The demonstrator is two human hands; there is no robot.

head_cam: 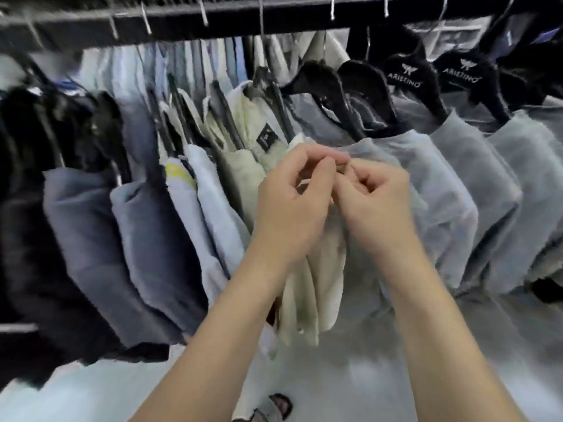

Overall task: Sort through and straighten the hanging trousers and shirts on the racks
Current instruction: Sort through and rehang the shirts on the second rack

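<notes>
Head view: the left hand (292,205) and right hand (376,202) meet fingertip to fingertip, fingers curled. Together they pinch the top fold of the cream trousers (320,284), which hang straight down beneath them in the middle of the row. Blur hides the exact pinch point. The row hangs from a dark rail (213,22). Folded blue-grey trousers (91,239) hang to the left, and pale grey garments (475,184) on black hangers (405,77) marked ARIETINO hang to the right. Below are a pale floor (365,376) and a sandalled foot (280,405).
</notes>
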